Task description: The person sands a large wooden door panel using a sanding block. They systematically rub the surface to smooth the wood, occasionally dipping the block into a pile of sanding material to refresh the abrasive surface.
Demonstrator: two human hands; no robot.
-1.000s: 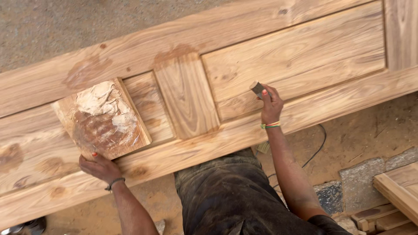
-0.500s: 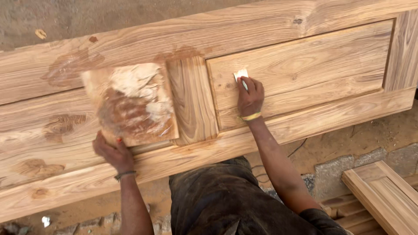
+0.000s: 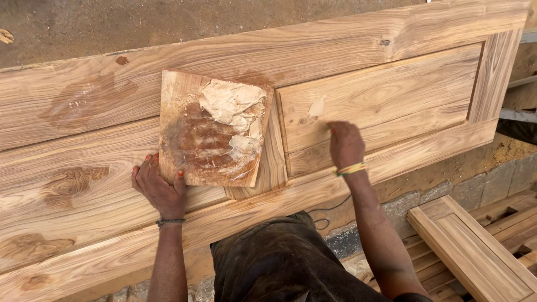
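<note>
The fingers of the right hand (image 3: pixel 345 144) are curling together and pressing down on the recessed panel (image 3: pixel 386 100) of a big wooden door (image 3: pixel 84 184) lying flat; whether they are pinching anything is hidden beneath the knuckles. Just above them a pale smear of filler (image 3: pixel 316 107) is sitting on the panel. A yellow and green bangle (image 3: pixel 351 169) is circling the wrist.

The left hand (image 3: pixel 159 187) is gripping the lower left corner of a square board (image 3: pixel 212 128), thumb on top and fingers wrapping under its edge. The board is resting on the door's middle upright, carrying a lump of cream putty (image 3: pixel 232 109) near its upper right and brown stains below.

A dark cord (image 3: pixel 324 215) is trailing under the door's near edge. Another wooden frame (image 3: pixel 475 251) is lying at lower right, well apart from both hands.
</note>
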